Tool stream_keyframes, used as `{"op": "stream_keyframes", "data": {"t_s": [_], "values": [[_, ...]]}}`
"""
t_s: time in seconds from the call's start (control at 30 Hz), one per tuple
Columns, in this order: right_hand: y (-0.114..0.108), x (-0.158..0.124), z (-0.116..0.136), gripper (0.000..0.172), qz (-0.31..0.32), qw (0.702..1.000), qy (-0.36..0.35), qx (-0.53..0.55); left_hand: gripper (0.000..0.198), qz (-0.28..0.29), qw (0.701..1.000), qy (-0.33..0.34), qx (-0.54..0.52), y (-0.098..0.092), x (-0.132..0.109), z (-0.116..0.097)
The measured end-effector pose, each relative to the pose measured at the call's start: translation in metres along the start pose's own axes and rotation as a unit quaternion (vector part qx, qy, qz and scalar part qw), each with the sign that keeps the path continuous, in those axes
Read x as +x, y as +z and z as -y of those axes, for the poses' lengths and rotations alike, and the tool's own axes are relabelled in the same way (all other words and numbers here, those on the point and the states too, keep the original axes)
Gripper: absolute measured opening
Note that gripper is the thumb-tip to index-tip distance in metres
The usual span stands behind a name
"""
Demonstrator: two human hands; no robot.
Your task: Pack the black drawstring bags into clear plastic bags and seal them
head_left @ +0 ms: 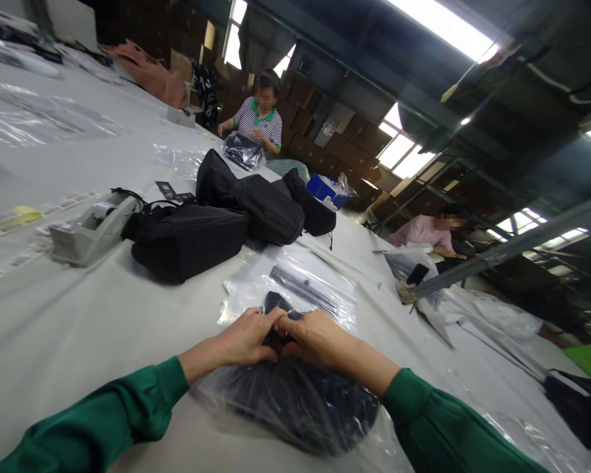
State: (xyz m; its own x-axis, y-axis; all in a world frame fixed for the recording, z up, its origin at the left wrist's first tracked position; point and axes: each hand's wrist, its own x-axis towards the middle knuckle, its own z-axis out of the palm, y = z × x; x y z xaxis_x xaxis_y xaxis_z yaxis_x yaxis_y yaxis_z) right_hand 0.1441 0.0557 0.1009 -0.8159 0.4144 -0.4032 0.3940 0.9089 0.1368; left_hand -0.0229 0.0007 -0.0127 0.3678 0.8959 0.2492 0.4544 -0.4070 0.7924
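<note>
A black fabric bag [300, 401] lies in front of me, mostly inside a clear plastic bag [221, 387]. My left hand [251, 335] and my right hand [312, 335] meet at its upper end, thumbs and fingers closed on the black fabric. Part of the black material sticks up just beyond my fingers. What exactly lies between the fingertips is partly hidden. Under and beyond my hands rests a stack of flat clear plastic bags [305, 289] with dark printing.
Several black drawstring bags [192, 236] lie ahead, beside a grey tape dispenser [93, 226] and label strips [14, 256]. A blue bin [329, 190] stands farther off. One person [259, 121] handles a wrapped dark item across the table; another [428, 230] bends over work at right.
</note>
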Motion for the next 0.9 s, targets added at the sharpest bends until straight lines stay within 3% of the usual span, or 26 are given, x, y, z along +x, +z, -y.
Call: {"op": "stream_keyframes", "data": {"t_s": [0.13, 0.2, 0.27, 0.33, 0.43, 0.5, 0.6, 0.67, 0.83, 0.9], "values": [[0.012, -0.011, -0.027, 0.036, -0.052, 0.993, 0.089, 0.05, 0.059, 0.009, 0.999, -0.03, -0.005, -0.005, -0.001, 0.003], [0.019, -0.028, -0.03, 0.036, -0.107, 0.987, 0.11, 0.047, 0.058, 0.022, 0.998, -0.043, -0.034, -0.009, -0.002, 0.002], [0.027, -0.046, -0.019, 0.037, -0.195, 0.973, 0.116, 0.04, 0.056, 0.001, 0.998, -0.037, -0.052, -0.009, -0.007, -0.002], [0.039, -0.06, 0.002, 0.036, -0.262, 0.959, 0.098, 0.036, 0.069, -0.054, 0.998, -0.018, -0.042, -0.003, -0.015, -0.008], [0.065, -0.066, 0.031, 0.046, -0.255, 0.964, 0.068, 0.02, 0.103, -0.093, 0.995, -0.019, 0.018, 0.013, -0.031, -0.007], [0.082, -0.066, 0.038, 0.052, -0.238, 0.968, 0.073, 0.006, 0.106, -0.067, 0.996, -0.037, 0.041, 0.022, -0.044, 0.005], [0.101, -0.077, 0.029, 0.054, -0.252, 0.963, 0.098, 0.0, 0.096, -0.026, 0.997, -0.073, 0.01, 0.02, -0.061, 0.031], [0.112, -0.095, 0.018, 0.056, -0.281, 0.949, 0.143, 0.002, 0.087, -0.03, 0.995, -0.098, -0.019, 0.013, -0.069, 0.045], [0.156, -0.134, 0.004, 0.045, -0.352, 0.889, 0.291, 0.033, 0.021, -0.03, 0.988, -0.133, -0.065, 0.0, -0.071, 0.061], [0.166, -0.14, 0.003, 0.042, -0.365, 0.877, 0.306, 0.062, 0.027, -0.04, 0.985, -0.155, -0.066, -0.002, -0.069, 0.064]]}}
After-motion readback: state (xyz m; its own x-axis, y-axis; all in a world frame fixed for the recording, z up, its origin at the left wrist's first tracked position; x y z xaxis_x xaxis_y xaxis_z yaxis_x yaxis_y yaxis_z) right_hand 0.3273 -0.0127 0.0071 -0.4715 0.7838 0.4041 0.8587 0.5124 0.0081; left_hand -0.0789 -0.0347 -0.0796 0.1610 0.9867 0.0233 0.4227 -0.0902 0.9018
